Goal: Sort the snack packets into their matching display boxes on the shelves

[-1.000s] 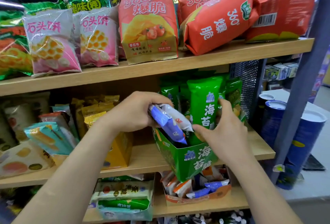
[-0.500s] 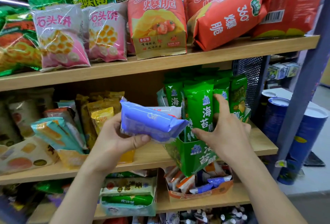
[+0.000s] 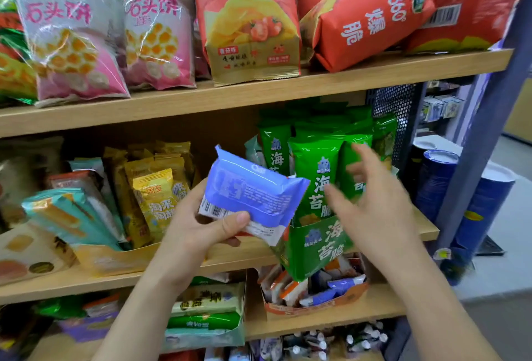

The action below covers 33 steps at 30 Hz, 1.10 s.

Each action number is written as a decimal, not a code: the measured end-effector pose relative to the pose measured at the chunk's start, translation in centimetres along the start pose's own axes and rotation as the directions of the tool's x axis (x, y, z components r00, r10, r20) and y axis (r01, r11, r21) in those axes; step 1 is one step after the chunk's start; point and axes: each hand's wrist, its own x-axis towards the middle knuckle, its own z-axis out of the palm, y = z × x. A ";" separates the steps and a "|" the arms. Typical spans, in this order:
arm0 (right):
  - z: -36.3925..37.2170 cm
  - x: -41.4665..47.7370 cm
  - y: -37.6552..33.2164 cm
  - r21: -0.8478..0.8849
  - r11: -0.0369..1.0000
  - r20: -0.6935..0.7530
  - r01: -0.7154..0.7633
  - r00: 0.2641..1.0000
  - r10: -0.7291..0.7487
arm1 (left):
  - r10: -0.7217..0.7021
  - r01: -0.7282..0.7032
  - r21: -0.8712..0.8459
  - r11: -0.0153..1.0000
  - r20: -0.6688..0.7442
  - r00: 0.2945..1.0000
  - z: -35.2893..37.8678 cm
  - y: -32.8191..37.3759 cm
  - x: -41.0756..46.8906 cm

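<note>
Head view: left hand (image 3: 195,234) grips a periwinkle-blue plastic snack packet (image 3: 253,190) in front of the shelves, thumb pressed over its white barcode end, fingers hidden behind. Right hand (image 3: 374,208), motion-blurred, hovers empty with fingers spread before tall green foil packets (image 3: 316,164) printed 海苔脆, which stand in a green cardboard display box (image 3: 316,248) bearing the same characters. The blue packet's small print is unreadable. Red crisp bags (image 3: 250,15) above read 360° 爆脆.
</note>
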 end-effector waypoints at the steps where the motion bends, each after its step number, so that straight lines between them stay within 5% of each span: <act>1: -0.7 -0.3 -0.3 0.167 0.984 -0.092 0.057 0.995 -0.042 | 0.013 -0.013 0.018 1.000 0.013 1.000 0.1 0.2 0.1; 2: -1.4 -0.6 -0.7 0.319 0.943 -0.102 0.099 0.992 -0.070 | 0.026 -0.028 0.035 0.999 0.039 0.999 0.2 0.4 0.2; 4: -2.4 -0.9 -2.0 0.536 0.844 0.171 0.023 0.976 -0.135 | 0.050 -0.061 0.070 0.996 0.141 0.989 0.7 1.1 0.6; 7: -2.0 -0.9 -2.6 0.524 0.843 0.518 -0.123 0.832 -0.200 | 0.091 -0.136 0.146 0.980 0.276 0.957 2.0 2.3 1.2; 10: -1.1 -0.8 -2.1 0.532 0.826 0.521 -0.186 0.841 -0.147 | 0.131 -0.172 0.144 0.975 0.255 0.958 2.7 2.6 2.0; 13: -1.0 -0.8 -0.7 0.551 0.792 0.489 -0.263 0.870 -0.051 | 0.084 -0.083 -0.011 0.996 0.083 0.993 2.3 1.2 3.0; 15: -1.3 -0.9 0.0 0.552 0.775 0.506 -0.308 0.862 -0.017 | 0.117 -0.110 0.223 0.969 -0.021 0.993 1.5 -0.6 4.0; 18: -1.7 -1.0 0.1 0.506 0.814 0.543 -0.286 0.839 -0.043 | 0.117 -0.211 0.641 0.738 0.187 0.975 1.1 -3.6 4.6; 23: -2.2 -0.4 0.9 0.470 0.826 0.531 -0.313 0.847 0.018 | 0.253 -0.298 0.742 0.600 0.178 0.951 2.0 -5.6 4.3; 26: -2.7 0.0 1.5 0.474 0.801 0.512 -0.366 0.854 0.088 | 0.249 -0.320 0.686 0.653 0.204 0.947 2.4 -4.2 4.5; 29: -3.0 0.5 1.9 0.454 0.802 0.498 -0.389 0.857 0.133 | 0.308 -0.293 0.581 0.759 0.076 0.948 3.0 -2.1 5.9; 33: -3.2 0.8 1.7 0.458 0.787 0.486 -0.413 0.858 0.167 | 0.248 -0.136 0.712 0.689 -0.055 0.967 5.4 -0.1 9.8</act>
